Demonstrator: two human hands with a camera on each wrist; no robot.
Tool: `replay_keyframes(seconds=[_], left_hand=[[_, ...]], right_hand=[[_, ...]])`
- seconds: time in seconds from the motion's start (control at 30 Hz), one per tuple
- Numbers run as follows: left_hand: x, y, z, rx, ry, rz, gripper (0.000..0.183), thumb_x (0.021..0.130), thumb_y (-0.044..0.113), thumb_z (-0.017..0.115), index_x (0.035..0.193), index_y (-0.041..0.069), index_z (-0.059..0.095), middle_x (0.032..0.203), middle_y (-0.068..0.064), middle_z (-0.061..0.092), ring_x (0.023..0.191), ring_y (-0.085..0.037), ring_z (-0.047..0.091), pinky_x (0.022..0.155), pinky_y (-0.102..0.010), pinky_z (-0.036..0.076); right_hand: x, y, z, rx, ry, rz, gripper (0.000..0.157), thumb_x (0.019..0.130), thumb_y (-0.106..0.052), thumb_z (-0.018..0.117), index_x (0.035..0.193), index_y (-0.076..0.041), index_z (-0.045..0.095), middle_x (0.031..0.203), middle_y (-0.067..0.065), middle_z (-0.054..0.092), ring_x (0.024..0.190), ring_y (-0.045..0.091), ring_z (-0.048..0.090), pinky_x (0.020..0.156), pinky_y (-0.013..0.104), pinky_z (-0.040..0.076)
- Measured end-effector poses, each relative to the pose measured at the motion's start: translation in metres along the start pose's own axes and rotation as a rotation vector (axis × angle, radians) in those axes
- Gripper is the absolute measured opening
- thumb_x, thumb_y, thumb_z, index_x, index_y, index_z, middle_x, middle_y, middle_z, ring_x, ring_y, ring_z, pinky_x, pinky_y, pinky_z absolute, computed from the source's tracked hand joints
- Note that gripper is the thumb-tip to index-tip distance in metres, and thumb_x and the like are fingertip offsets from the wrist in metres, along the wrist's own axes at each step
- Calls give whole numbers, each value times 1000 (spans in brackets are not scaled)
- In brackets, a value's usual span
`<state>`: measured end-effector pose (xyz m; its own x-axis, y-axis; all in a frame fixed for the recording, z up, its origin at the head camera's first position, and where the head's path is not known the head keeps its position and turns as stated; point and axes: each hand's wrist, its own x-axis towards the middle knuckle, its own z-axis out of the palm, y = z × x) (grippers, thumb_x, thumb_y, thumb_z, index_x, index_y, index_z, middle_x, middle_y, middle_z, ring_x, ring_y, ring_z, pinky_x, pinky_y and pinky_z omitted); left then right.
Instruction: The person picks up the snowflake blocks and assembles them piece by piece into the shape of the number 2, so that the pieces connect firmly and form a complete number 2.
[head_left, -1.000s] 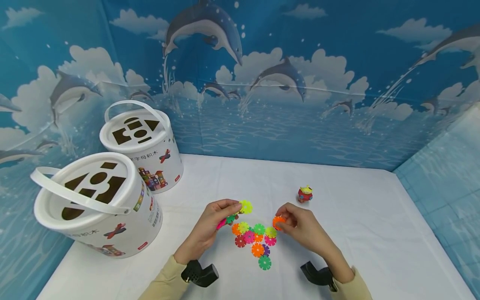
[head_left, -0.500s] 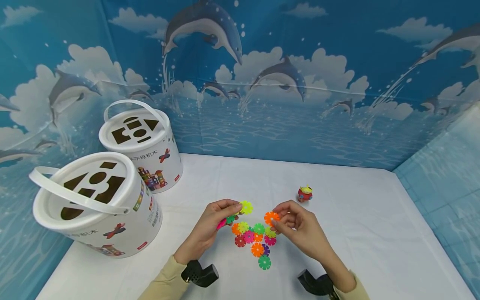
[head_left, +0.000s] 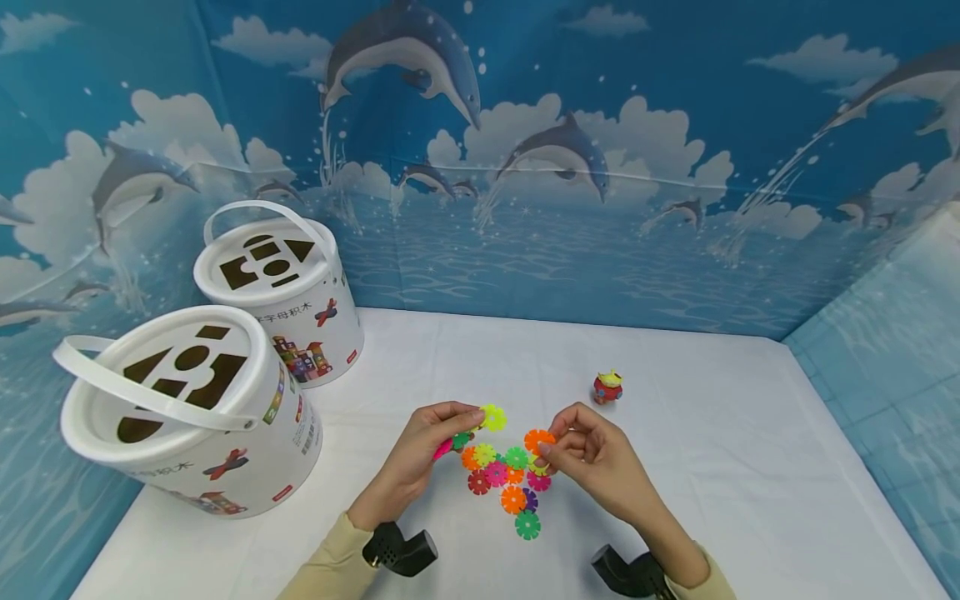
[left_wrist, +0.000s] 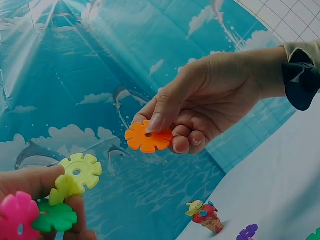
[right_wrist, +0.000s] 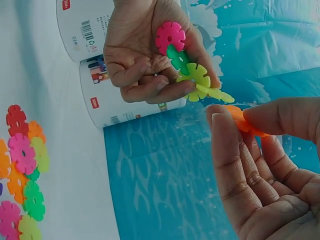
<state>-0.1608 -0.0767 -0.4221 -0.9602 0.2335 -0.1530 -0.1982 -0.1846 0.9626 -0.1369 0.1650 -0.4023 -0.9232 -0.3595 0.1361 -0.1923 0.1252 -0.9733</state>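
Observation:
My left hand [head_left: 420, 450] pinches a chain of linked snowflake discs by its yellow end. In the right wrist view the chain runs from a pink disc [right_wrist: 170, 38] through a green disc [right_wrist: 178, 59] to two yellow ones, the outermost yellow disc [right_wrist: 216, 94] set at an angle. Between thumb and forefinger, my right hand [head_left: 600, 458] holds a single orange disc [left_wrist: 148, 136], apart from the chain. Below both hands, several loose snowflake discs [head_left: 497, 474] of mixed colours lie in a cluster on the table.
Two white lidded buckets [head_left: 195, 417] with shape-cut lids stand at the left. A small red and yellow toy figure [head_left: 607, 387] sits beyond my right hand. The white table [head_left: 712, 433] meets a dolphin-print backdrop [head_left: 525, 242] at the back.
My right hand has moved left and slightly up with the orange disc, nearer the chain. The left hand has stayed almost in place.

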Motion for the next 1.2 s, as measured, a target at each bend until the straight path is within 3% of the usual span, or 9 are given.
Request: replay_keyframes(seconds=[0.4,0.6,0.9,1.2], left_hand=[[0,0,1,5,-6,-6,19,88,19,68,95,2,70,87,-3,65,85,-19,55,69,-26,45],[0,0,2,2,-11,-2,18,88,19,68,95,2,70,86,-3,65,88,-24,55,69,-26,45],[-1,0,2,24,-11,11,19,88,18,68,95,1,70,86,-2,65,85,-21,54,71,-29,44],[-1,-1,1,37,-21,24,19,88,20,68,94,2,70,87,-2,66,84,-21,54,75,-32,43]], right_hand=[[-1,-1,0,17,5,-43,22,88,-3,67,99,4,49,79,15,64,67,27,66,62,36,55],[-2,-1,-2,57,-21,-56,22,90,-2,64,100,6,47,77,16,66,63,27,65,59,37,54],[-2,-2,-2,75,-22,7,26,90,-5,64,102,6,44,76,18,66,62,35,63,59,35,54],[-1,-1,-1,83,-25,10,27,90,-5,64,104,6,44,76,15,66,62,31,64,58,35,54]])
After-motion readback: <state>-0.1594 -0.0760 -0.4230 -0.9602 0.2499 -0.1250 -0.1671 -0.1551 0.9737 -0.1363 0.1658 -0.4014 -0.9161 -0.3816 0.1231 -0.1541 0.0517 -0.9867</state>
